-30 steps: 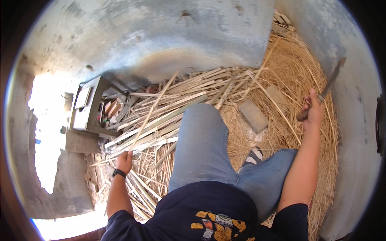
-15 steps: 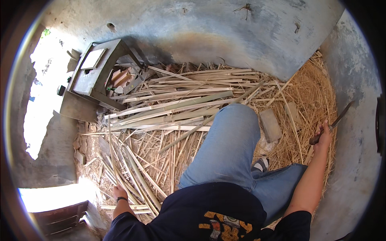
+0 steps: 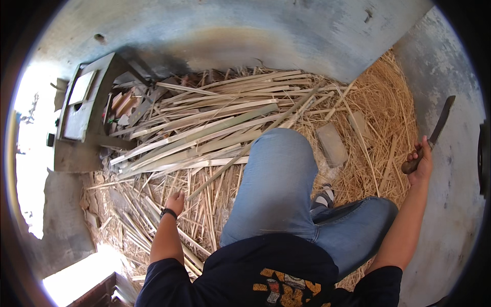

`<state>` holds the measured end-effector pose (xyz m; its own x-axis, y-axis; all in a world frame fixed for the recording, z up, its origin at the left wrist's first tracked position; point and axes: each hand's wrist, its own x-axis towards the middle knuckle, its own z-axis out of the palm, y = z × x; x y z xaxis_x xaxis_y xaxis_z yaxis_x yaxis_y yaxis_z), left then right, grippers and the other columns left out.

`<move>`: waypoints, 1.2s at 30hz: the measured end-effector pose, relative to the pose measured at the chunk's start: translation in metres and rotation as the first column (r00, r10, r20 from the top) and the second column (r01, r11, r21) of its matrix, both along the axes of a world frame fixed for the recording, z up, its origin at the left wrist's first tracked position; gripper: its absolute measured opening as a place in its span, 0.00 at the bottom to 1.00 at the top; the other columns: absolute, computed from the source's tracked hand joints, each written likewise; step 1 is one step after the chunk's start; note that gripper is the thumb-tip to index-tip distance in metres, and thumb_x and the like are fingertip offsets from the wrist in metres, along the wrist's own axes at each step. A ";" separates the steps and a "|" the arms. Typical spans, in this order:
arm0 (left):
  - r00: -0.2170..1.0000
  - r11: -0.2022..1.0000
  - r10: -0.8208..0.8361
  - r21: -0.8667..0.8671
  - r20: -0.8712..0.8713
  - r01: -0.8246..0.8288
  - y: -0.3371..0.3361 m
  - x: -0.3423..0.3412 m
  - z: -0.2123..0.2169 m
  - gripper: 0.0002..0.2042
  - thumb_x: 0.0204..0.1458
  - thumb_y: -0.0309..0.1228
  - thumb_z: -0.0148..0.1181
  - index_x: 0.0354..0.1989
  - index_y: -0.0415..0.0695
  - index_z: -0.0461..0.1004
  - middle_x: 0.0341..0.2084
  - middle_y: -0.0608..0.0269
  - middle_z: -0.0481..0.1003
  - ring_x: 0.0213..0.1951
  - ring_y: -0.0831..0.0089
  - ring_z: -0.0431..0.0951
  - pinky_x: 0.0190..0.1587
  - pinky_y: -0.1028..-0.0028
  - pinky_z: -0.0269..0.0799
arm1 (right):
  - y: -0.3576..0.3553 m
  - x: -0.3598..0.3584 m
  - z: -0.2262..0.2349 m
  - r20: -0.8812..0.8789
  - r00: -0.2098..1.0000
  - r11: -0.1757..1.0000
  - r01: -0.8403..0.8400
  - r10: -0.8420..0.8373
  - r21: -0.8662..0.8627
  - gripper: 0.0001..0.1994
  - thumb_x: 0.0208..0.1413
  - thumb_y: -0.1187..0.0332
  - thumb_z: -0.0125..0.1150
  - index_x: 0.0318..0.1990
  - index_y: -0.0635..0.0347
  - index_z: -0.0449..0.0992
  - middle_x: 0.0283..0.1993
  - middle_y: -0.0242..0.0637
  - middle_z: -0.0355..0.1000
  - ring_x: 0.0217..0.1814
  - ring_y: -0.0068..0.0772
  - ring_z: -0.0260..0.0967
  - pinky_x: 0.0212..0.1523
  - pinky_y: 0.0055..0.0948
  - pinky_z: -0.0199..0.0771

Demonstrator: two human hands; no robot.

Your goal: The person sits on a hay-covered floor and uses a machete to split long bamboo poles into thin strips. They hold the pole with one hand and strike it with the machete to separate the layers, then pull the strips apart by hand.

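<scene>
My right hand (image 3: 421, 166) is closed round the dark handle of a machete (image 3: 442, 120), off to the right beside the wall. Its long blade points up and away from me. My left hand (image 3: 175, 201) hovers over the bamboo strips at the left, fingers loosely bent and slightly apart, with nothing visible in them. Just right of those fingers is the near end of a long greenish bamboo strip (image 3: 220, 180), which slants away past my raised knee. A loose pile of split bamboo strips (image 3: 204, 128) lies ahead, and more strips (image 3: 135, 225) lie below my left hand.
Two bricks (image 3: 331, 145) (image 3: 360, 129) rest in the straw-like shavings (image 3: 383, 102) right of my knee. A worn wooden table (image 3: 94, 115) stands at the far left by a bright opening. Bare grey walls rise ahead (image 3: 230, 38) and close on the right (image 3: 455, 204).
My left hand has left the lower-left strips and moved right and farther from me. The machete in my right hand has been raised and turned more upright. The view has shifted slightly.
</scene>
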<state>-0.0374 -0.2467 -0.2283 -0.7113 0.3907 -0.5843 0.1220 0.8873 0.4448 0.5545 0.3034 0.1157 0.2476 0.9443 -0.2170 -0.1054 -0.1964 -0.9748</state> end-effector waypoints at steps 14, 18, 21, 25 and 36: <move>0.860 0.781 -0.510 -0.417 0.005 0.465 0.195 0.086 0.008 0.26 0.55 0.42 0.63 0.61 0.47 0.68 0.66 0.50 0.62 0.62 0.51 0.70 0.62 0.54 0.69 | -0.016 0.058 -0.046 0.042 0.985 0.971 0.173 -0.169 -0.162 0.17 0.58 0.55 0.70 0.43 0.53 0.70 0.34 0.28 0.69 0.24 0.17 0.61 0.26 0.23 0.64; 0.840 0.740 -0.542 -0.491 -0.030 0.460 0.199 0.094 -0.002 0.26 0.56 0.43 0.61 0.61 0.45 0.68 0.65 0.45 0.63 0.64 0.51 0.68 0.64 0.56 0.69 | -0.013 0.063 -0.052 0.022 0.983 0.973 0.182 -0.181 -0.140 0.15 0.59 0.56 0.69 0.43 0.53 0.70 0.33 0.27 0.70 0.24 0.16 0.61 0.26 0.22 0.65; 0.871 0.716 -0.489 -0.553 0.039 0.426 0.214 0.102 0.012 0.27 0.57 0.43 0.60 0.62 0.43 0.67 0.66 0.44 0.62 0.64 0.50 0.69 0.64 0.56 0.69 | -0.012 0.059 -0.052 0.052 0.984 0.970 0.177 -0.171 -0.165 0.14 0.59 0.58 0.68 0.43 0.53 0.70 0.33 0.28 0.71 0.23 0.16 0.61 0.25 0.23 0.65; 0.906 0.773 -0.422 -0.537 -0.038 0.338 0.222 0.093 0.025 0.20 0.60 0.42 0.57 0.54 0.43 0.69 0.56 0.48 0.73 0.58 0.51 0.75 0.58 0.54 0.72 | -0.008 0.061 -0.057 0.069 0.988 0.968 0.152 -0.141 -0.199 0.14 0.59 0.59 0.69 0.42 0.53 0.70 0.33 0.28 0.72 0.22 0.15 0.61 0.24 0.20 0.65; 0.577 0.852 -0.523 -0.386 -0.627 0.353 0.227 0.004 0.115 0.14 0.55 0.35 0.60 0.49 0.50 0.75 0.46 0.56 0.74 0.47 0.53 0.78 0.50 0.48 0.70 | -0.008 0.065 -0.055 0.122 0.992 0.981 0.060 -0.038 -0.184 0.18 0.56 0.58 0.71 0.43 0.55 0.69 0.33 0.32 0.72 0.23 0.16 0.62 0.23 0.19 0.65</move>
<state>-0.0333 -0.0195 -0.1130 -0.7028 0.7043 -0.1003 0.7113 0.6929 -0.1179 0.6197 0.2950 0.0603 0.3265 0.8761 -0.3548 -0.0065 -0.3733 -0.9277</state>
